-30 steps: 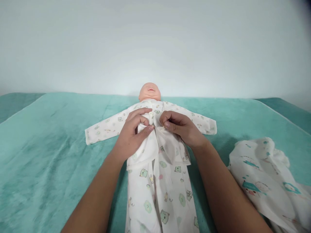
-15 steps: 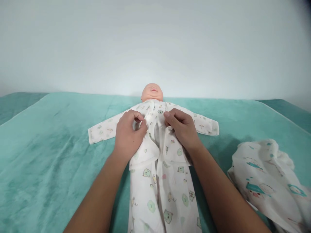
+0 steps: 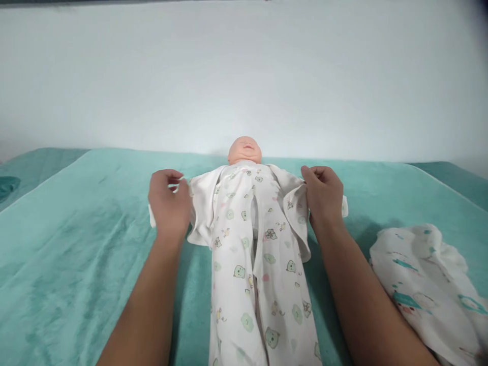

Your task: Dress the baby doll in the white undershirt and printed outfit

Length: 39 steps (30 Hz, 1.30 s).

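Observation:
A baby doll [image 3: 244, 149] lies on its back, head toward the wall. It wears a white printed baby shirt [image 3: 204, 203], spread at the front, and printed baby trousers [image 3: 263, 264] that reach up to the chest. At the left front panel's edge is my left hand [image 3: 168, 206], slightly blurred, its thumb and fingers curled together on the cloth. My right hand [image 3: 325, 193] pinches the other panel's edge between thumb and fingers, holding it out sideways. Most of both shirt sleeves is hidden behind my hands; only the cuffs show.
A teal plush cover [image 3: 95, 254] lies under the doll. On the right is a crumpled white cloth [image 3: 423, 279] with blue-green prints. A plain pale wall [image 3: 244, 71] rises behind the far edge.
Both hands have moved apart, away from the doll's chest. The shirt's front panels have been drawn outward, uncovering the upper part of the trousers.

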Motion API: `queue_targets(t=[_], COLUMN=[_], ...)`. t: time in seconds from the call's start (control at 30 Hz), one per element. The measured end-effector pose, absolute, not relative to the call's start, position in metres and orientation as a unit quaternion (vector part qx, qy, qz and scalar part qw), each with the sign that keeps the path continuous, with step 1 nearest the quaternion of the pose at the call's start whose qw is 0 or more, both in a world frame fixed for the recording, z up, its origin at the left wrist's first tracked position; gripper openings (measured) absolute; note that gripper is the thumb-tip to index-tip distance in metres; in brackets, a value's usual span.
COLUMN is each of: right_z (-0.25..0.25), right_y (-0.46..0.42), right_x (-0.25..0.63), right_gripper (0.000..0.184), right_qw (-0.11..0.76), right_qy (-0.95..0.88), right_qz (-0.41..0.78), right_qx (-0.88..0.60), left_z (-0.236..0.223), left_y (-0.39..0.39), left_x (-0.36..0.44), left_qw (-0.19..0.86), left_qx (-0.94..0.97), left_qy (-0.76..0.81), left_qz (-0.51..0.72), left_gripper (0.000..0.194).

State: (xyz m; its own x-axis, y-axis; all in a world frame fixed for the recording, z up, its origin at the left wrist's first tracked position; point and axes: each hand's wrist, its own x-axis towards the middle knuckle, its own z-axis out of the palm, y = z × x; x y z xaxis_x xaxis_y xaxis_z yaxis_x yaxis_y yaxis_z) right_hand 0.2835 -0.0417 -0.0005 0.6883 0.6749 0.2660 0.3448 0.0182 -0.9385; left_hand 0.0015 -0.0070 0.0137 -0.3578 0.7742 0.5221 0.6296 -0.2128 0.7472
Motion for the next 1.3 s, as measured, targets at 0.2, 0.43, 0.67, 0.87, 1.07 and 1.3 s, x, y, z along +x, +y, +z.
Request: queue_targets(t=[0.2, 0.43, 0.67, 0.87, 1.07, 1.3], right_z=[0.001, -0.011, -0.012, -0.008, -0.005, 0.009], right_y=[-0.045, -0.041, -0.042, -0.043, -0.051, -0.057], right_x=[0.254, 0.303, 0.304, 0.275, 0.303, 0.311], right_gripper=[0.032, 0.025, 0.041, 0.051, 0.047, 0.042], right_qw=[0.457, 0.511, 0.428, 0.300, 0.175, 0.165], right_qy=[-0.503, -0.429, -0.517, -0.698, -0.646, -0.609], right_qz=[0.128, 0.035, -0.116, -0.072, -0.009, -0.048], right_qx=[-0.722, -0.744, -0.732, -0.646, -0.743, -0.775], left_z=[-0.001, -0.003, 0.002, 0.004, 0.002, -0.005], left_y=[-0.009, 0.001, -0.003, -0.004, -0.003, -0.002], left_x=[0.022, 0.019, 0.015, 0.013, 0.011, 0.014], left_qw=[0.033, -0.020, 0.002, 0.007, -0.005, -0.051], left_qx=[0.795, 0.750, 0.696, 0.703, 0.715, 0.764], left_qy=[0.505, 0.624, 0.667, 0.666, 0.662, 0.603], left_qz=[0.334, 0.217, 0.267, 0.249, 0.225, 0.222], left_gripper=[0.031, 0.044, 0.043, 0.047, 0.047, 0.046])
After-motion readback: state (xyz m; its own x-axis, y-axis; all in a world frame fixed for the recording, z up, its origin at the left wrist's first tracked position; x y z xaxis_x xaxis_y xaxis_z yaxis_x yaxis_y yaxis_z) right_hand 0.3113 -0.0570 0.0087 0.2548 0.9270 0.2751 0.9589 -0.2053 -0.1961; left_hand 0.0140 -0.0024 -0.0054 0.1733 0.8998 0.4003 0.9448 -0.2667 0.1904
